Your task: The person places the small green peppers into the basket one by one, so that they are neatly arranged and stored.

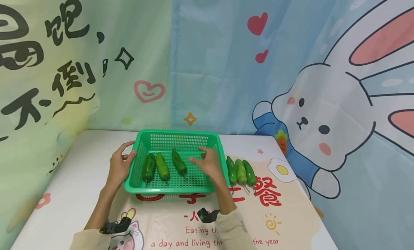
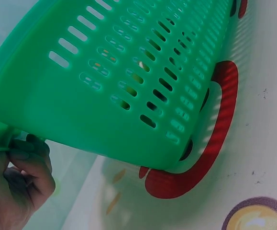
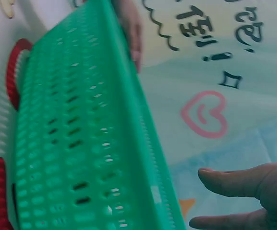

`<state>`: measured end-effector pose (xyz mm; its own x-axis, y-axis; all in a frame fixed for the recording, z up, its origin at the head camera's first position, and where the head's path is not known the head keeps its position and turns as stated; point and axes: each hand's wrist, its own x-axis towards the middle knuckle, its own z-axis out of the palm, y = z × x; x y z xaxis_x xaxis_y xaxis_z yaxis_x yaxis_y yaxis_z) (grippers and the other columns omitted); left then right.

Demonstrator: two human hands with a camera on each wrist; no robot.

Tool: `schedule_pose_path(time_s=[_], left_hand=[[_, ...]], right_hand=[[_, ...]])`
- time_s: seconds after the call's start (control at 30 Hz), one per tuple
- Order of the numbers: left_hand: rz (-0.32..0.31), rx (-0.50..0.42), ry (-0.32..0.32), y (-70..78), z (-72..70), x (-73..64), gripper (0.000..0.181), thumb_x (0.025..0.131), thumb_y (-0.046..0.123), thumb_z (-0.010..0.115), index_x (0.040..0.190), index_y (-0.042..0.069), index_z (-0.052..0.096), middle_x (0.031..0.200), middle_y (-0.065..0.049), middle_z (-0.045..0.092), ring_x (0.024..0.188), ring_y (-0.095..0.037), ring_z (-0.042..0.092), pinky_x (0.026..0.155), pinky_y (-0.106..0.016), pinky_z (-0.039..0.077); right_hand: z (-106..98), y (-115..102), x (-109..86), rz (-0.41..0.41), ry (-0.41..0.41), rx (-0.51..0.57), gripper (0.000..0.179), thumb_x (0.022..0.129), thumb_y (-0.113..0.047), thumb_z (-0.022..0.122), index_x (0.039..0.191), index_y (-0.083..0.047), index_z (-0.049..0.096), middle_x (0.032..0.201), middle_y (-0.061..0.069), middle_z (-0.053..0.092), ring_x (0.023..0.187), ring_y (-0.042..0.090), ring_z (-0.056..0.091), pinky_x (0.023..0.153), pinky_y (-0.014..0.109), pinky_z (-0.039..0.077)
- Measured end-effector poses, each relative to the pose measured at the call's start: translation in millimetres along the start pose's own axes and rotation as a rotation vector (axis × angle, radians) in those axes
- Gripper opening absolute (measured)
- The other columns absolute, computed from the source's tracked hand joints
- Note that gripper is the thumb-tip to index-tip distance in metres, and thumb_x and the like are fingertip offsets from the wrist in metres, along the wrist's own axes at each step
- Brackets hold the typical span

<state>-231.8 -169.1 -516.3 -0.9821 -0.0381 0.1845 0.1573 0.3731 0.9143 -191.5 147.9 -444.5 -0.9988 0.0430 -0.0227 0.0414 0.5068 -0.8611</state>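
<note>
While one green, rectangular, perforated plastic basket [image 1: 171, 190] is held at its left rim by the curled left grip [image 1: 119, 165], the right grip [image 1: 209, 163] is held spread above its right part. Three long, glossy green peppers [image 1: 162, 167] are contained left of the right grip, the nearest near its thumb; three outer green peppers [image 1: 240, 172] are lined up on the white, printed bench [image 1: 93, 153], just right of the basket.

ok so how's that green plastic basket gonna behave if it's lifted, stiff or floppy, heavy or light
The green plastic basket is probably fairly stiff, as its moulded rim keeps an even shape. It's likely light for its size, being pierced all over with slots. If it tilts, the three green peppers may slide, since they lie loose inside.
</note>
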Motion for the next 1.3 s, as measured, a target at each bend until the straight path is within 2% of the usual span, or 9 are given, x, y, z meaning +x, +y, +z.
schedule_pose_path(time_s=[0.17, 0.27, 0.47, 0.83, 0.97, 1.13, 1.3], left_hand=[[0.013, -0.008, 0.0, 0.3, -1.0, 0.3, 0.045, 0.116, 0.019, 0.054, 0.158, 0.002, 0.052, 0.076, -0.025, 0.074, 0.052, -0.006, 0.064, 0.049, -0.027, 0.056], [0.017, -0.005, -0.002, 0.2, -0.9, 0.1, 0.045, 0.116, 0.019, 0.054, 0.158, 0.002, 0.052, 0.074, -0.024, 0.073, 0.051, -0.005, 0.063, 0.049, -0.027, 0.055], [0.007, -0.007, -0.001, 0.3, -0.6, -1.8, 0.044, 0.116, 0.02, 0.054, 0.158, 0.005, 0.053, 0.073, -0.023, 0.073, 0.051, -0.006, 0.063, 0.049, -0.027, 0.054], [0.003, -0.005, -0.007, 3.1, -1.3, -2.3, 0.046, 0.117, 0.02, 0.053, 0.159, 0.004, 0.051, 0.075, -0.022, 0.074, 0.052, -0.006, 0.064, 0.049, -0.027, 0.055], [0.001, 0.001, -0.007, 2.8, -1.2, -1.5, 0.046, 0.117, 0.021, 0.053, 0.16, 0.004, 0.051, 0.079, -0.026, 0.075, 0.054, -0.007, 0.065, 0.05, -0.027, 0.055], [0.003, 0.004, -0.008, 2.6, -1.3, -1.6, 0.046, 0.117, 0.02, 0.053, 0.159, 0.003, 0.051, 0.083, -0.029, 0.076, 0.055, -0.007, 0.067, 0.051, -0.027, 0.056], [0.002, 0.002, -0.01, 2.8, -1.0, -1.8, 0.046, 0.117, 0.02, 0.053, 0.16, 0.003, 0.05, 0.082, -0.028, 0.076, 0.055, -0.007, 0.066, 0.051, -0.027, 0.056]], right_hand=[[-17, 5, -4.6, -0.024, -0.001, 0.068, 0.058, 0.102, -0.016, 0.079, 0.155, 0.0, 0.058, 0.146, 0.034, 0.062, 0.137, 0.051, 0.062, 0.11, 0.057, 0.056], [-25, 7, -7.2, -0.065, 0.023, 0.096, 0.055, 0.102, -0.011, 0.078, 0.152, 0.0, 0.061, 0.138, 0.036, 0.066, 0.128, 0.05, 0.068, 0.106, 0.054, 0.059], [-37, 15, -10.6, -0.145, 0.126, 0.054, 0.051, 0.099, -0.007, 0.08, 0.147, 0.0, 0.066, 0.129, 0.036, 0.072, 0.114, 0.049, 0.076, 0.097, 0.056, 0.063], [-59, 30, -16.4, -0.201, 0.204, 0.074, 0.046, 0.098, -0.003, 0.08, 0.143, 0.003, 0.069, 0.122, 0.035, 0.075, 0.11, 0.048, 0.076, 0.097, 0.058, 0.063], [-70, 35, -19.0, -0.197, 0.207, 0.077, 0.049, 0.098, -0.005, 0.081, 0.145, 0.0, 0.068, 0.125, 0.034, 0.074, 0.114, 0.047, 0.074, 0.097, 0.056, 0.062], [-86, 44, -22.0, -0.15, 0.221, 0.056, 0.054, 0.098, -0.008, 0.082, 0.149, -0.005, 0.066, 0.131, 0.03, 0.075, 0.118, 0.045, 0.074, 0.102, 0.058, 0.061], [-102, 54, -25.4, -0.117, 0.247, 0.021, 0.054, 0.1, -0.01, 0.081, 0.151, -0.005, 0.064, 0.134, 0.028, 0.074, 0.121, 0.044, 0.074, 0.103, 0.056, 0.062]])
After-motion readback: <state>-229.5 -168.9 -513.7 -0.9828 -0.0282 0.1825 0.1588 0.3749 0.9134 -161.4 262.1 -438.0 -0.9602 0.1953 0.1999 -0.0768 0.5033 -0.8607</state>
